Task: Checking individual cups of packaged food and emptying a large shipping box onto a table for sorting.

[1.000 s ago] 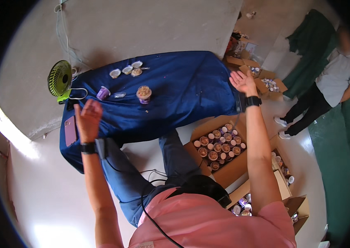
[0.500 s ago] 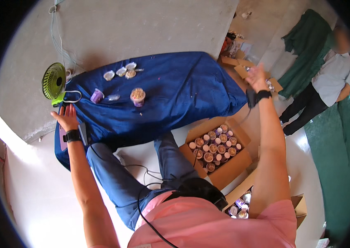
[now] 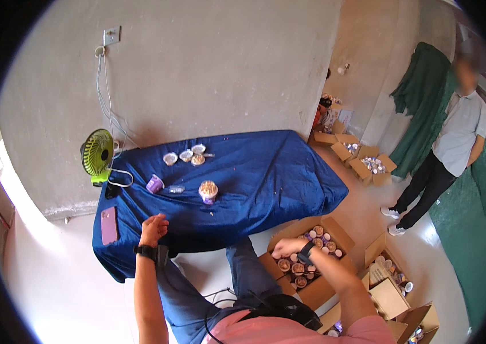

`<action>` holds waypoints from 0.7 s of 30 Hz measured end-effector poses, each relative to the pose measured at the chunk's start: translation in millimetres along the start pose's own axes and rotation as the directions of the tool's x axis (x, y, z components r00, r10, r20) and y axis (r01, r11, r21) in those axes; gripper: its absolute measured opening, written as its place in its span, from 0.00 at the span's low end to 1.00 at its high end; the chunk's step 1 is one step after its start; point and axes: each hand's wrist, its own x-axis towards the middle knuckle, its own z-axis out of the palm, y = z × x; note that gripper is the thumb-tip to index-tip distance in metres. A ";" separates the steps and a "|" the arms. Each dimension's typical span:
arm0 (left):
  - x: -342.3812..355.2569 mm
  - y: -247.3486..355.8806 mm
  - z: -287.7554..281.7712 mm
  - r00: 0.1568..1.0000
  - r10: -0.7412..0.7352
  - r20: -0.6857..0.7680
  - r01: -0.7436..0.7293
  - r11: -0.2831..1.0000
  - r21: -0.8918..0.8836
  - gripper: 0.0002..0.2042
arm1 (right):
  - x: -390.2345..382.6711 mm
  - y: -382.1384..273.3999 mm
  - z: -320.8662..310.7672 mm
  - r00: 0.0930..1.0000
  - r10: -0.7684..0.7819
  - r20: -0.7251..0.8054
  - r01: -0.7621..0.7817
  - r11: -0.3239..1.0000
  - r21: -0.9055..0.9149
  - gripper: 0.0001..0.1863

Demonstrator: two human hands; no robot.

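The filled cup (image 3: 208, 192) stands upright on the counter (image 3: 277, 172), ahead-right of the nearer left hand (image 3: 154, 230); the right hand (image 3: 290, 247) hangs over a carton (image 3: 317, 293). Both curl loosely; I can't tell if they're holding anything.

My left grip (image 3: 153, 229) has its fingers loosely curled near the left part of the front edge of the counter (image 3: 277, 172), draped in dark-blue cloth. My right grip (image 3: 289, 248) is over an open brown cardboard box (image 3: 316, 295) below the front edge, among round clear-topped tubs (image 3: 283, 265); contact is unclear. A purple-pink rectangular phone (image 3: 109, 225) lies along the counter's left edge. A lime-green round fan (image 3: 97, 152) stands at the back-left corner. Toward the front edge, right of a tipped purple plastic cup (image 3: 154, 184), an upright purple-and-white tub (image 3: 208, 192) shows brown pieces. Small round silvery lids (image 3: 170, 159) lie near the back edge.
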 end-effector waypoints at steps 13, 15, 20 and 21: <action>12.9 5.1 -6.5 0.969 0.233 -0.085 -0.238 0.970 -0.057 0.15 | 8.8 -128.7 17.5 0.774 -0.629 -0.074 0.627 0.778 -0.047 0.11; -4.3 43.1 84.2 0.908 0.403 -0.114 -0.396 0.915 0.077 0.20 | -59.9 -160.6 -53.0 0.704 -0.537 -0.465 0.494 0.841 -0.223 0.11; -22.8 133.4 182.6 0.544 0.836 0.073 -0.809 0.499 0.311 0.21 | -184.6 -168.0 -208.6 0.111 -0.222 -0.969 0.752 0.656 -0.064 0.44; -19.1 146.3 190.6 0.442 0.892 0.091 -0.844 0.380 0.379 0.21 | -217.2 -155.7 -238.1 -0.028 -0.116 -0.993 0.837 0.541 -0.087 0.43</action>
